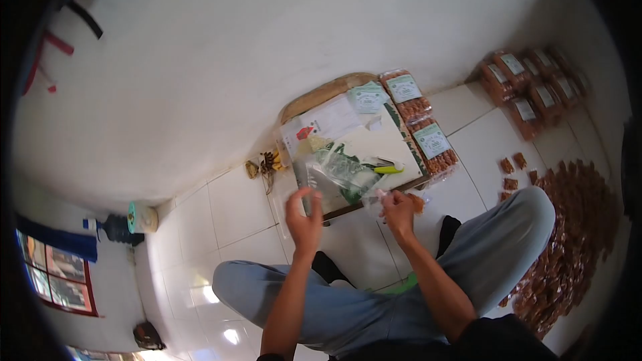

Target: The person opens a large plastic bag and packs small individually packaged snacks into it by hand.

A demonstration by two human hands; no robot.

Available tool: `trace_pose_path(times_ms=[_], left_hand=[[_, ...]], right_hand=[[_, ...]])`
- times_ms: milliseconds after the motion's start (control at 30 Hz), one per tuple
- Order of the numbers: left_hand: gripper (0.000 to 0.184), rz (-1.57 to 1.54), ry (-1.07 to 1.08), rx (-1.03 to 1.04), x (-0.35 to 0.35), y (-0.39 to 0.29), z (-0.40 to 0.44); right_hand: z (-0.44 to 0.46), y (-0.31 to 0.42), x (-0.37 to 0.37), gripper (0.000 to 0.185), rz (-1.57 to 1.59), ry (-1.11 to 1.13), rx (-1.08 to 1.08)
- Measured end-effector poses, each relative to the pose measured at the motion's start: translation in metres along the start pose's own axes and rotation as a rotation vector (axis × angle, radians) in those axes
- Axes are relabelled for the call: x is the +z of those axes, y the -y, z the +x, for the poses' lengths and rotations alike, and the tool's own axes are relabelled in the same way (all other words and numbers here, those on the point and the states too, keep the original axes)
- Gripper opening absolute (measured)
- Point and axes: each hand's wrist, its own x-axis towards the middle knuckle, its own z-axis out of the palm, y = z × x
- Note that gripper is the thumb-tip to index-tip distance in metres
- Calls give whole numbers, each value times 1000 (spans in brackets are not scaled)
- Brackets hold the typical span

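Over the near edge of a low table, my left hand is raised with thumb and fingers apart and nothing seen between them. To its right, my right hand has its fingers closed on a clear plastic bag. A small orange-brown packet lies beside that hand, partly hidden by it. On the tabletop are crumpled clear plastic bags, a yellow-green cutter and a stack of pale green labels.
Labelled brown packs line the table's right side. More labelled packs are stacked by the wall. A large heap of small brown packets lies right of my knee. Bananas lie left of the table. A water bottle stands far left.
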Motion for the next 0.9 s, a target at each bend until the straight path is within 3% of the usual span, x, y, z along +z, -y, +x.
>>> trace_pose_path(times_ms=[67,100,233,300,367,400,467,500,567,600,667,700,767,900], left_hand=[[31,-32,466,-157,0,-49,-11],[31,-34,478,-153,13,-51,-20],[38,-275,369,-93,54,-36,-56],[40,-328,304,-116,62,-36,-65],[43,-443,174,-273,60,-44,-71],[35,-491,101,-273,62,-39,-68],[31,-532,105,-350,54,-26,-67],[28,-572,109,-428,50,-26,-66],[19,-626,40,-390,50,-26,-68],[17,-505,28,-317,49,-23,-69],[15,-378,11,-251,44,-18,-73],[13,-277,30,-199,41,-18,-72],[11,-170,42,-160,37,-19,-72],[9,-37,-85,-75,45,-36,-66]], right_hand=[[-4,2,5,29,3,52,-16],[-5,4,7,28,-7,125,-44],[-21,35,1,18,77,302,-48],[-22,34,0,25,123,427,-270],[-23,36,-6,33,174,543,-268],[-24,36,-8,32,150,644,-221],[-23,38,-10,29,76,772,-119],[-24,40,-9,29,76,775,-115],[-27,41,-7,24,9,633,-227],[-27,38,-5,24,9,639,-222],[-24,28,-1,18,21,340,-233],[-23,27,-2,18,20,349,-228],[-19,26,-6,15,63,130,-227],[-20,29,-4,16,135,136,-121]])
